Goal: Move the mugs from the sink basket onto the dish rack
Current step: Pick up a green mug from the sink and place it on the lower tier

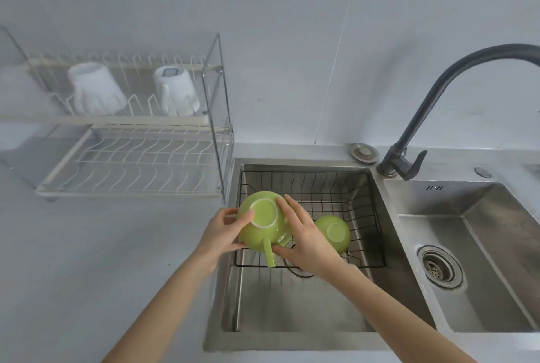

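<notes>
Between both hands (pixel 222 234), green mug (pixel 263 225).

We saw a pale tiled wall (pixel 292 41) beyond the hands, a light countertop (pixel 102 245) left of them, a dark gooseneck faucet (pixel 438 94) and a second steel basin (pixel 479 251) to their right.

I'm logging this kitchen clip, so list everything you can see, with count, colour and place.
Green mug: one, upside down, held over the basket's left edge.
Second green mug: one, upside down in the sink basket.
White mugs: two, upside down on the dish rack upper tier.
Sink: steel, two basins.
Faucet: one, dark grey, between basins.
Left hand: on the held mug's left side.
Right hand: on its right side.
</notes>
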### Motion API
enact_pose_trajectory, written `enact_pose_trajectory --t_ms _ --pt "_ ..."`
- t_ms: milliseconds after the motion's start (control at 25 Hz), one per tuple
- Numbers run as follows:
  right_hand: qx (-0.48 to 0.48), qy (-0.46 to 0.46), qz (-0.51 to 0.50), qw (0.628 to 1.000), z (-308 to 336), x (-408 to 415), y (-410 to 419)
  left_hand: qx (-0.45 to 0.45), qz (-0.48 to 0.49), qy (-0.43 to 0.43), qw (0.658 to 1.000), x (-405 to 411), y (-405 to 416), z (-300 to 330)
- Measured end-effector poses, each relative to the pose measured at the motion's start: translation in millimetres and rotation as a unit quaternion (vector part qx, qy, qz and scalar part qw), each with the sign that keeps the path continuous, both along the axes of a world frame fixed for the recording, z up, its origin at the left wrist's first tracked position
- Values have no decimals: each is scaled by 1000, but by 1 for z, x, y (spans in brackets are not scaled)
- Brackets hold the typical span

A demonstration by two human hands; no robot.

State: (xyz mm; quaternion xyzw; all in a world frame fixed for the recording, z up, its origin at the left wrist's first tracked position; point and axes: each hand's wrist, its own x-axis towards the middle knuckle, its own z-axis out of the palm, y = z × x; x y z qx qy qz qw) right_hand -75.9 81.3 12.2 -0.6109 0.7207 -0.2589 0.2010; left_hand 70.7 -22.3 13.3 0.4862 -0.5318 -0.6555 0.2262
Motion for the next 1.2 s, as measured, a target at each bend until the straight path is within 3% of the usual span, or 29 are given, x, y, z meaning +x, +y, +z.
enact_pose_trajectory --t_ms 440,640,920,1200 --pt "-20 -61 -29 998 5 111 -44 -67 -136 -23 988 130 -56 16" --pt "-29 -55 -32 998 8 147 -77 -182 -212 -112 954 166 -87 17" --pt "-21 -22 -40 999 21 158 -125 -272 -226 -159 922 170 -141 19" --pt "15 27 -35 999 36 133 -181 -290 -244 -166 911 139 -194 28"
